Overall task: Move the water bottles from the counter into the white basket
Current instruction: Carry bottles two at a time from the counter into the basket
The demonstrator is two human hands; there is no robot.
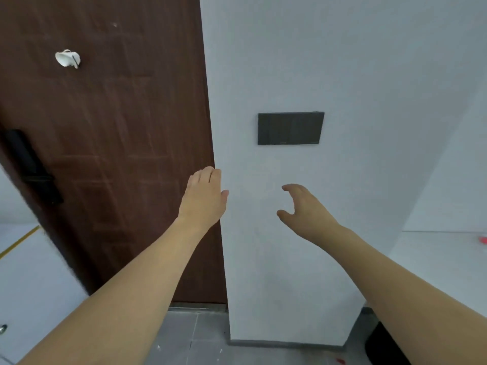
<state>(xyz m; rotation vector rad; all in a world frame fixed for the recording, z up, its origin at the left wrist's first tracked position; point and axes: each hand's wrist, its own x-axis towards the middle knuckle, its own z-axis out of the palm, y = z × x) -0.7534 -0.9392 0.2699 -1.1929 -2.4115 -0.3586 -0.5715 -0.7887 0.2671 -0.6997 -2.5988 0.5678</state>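
Two bare arms reach forward into an entryway, and neither hand holds anything. At the far left a black handle plate [31, 167] is fixed to a dark brown door [110, 154], and higher up on the door hangs a small white hook-like piece [67, 58]. Low at the left edge sits a white surface with a thin yellow stripe [19, 242]. The left hand [204, 197] is raised in front of the door's right edge, back toward the camera, its fingers straight and close together, the thumb sticking out to the right. Just beside it, apart and not touching, the right hand [303, 209] hovers before the white wall [355, 75] with fingers curled loosely and thumb spread below them, a gap between thumb and fingers. Above the right hand a dark rectangular panel [290, 128] is set on the wall. Grey floor tiles [200, 338] show beneath. At the right edge lies a white counter [448, 259] with a blurred red spot; no water bottles or white basket can be seen in this view.
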